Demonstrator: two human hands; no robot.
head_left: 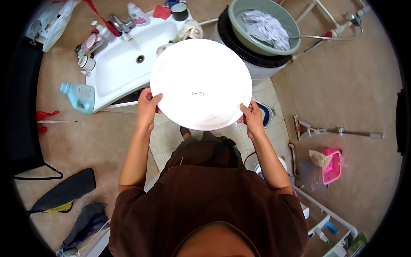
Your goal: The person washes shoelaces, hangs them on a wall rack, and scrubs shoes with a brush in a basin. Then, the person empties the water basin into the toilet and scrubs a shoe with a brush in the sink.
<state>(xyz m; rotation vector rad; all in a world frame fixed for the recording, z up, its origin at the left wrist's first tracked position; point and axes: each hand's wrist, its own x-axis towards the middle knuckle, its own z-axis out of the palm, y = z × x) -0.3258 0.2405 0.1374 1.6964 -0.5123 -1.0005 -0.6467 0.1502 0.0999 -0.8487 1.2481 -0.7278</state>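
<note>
A large round white basin or lid (201, 83) with small dark lettering is held out level in front of my body. My left hand (148, 107) grips its lower left edge, thumb on top. At the lower right edge, my right hand (252, 118) pinches the rim in the same way. Behind it on the left is a white sink (115, 79) with a metal faucet (121, 25). Beyond it on the right, a green basin (235, 34) with wet white cloth (266, 29) rests on a black-rimmed drum (224, 32).
Bottles and a blue jug (81, 96) line the sink's left side. Cloths and a cup (179, 12) are at its far right corner. A pink basket (332, 167) and a mop-like tool (319, 130) are on the right. A white rack (329, 212) stands at the lower right.
</note>
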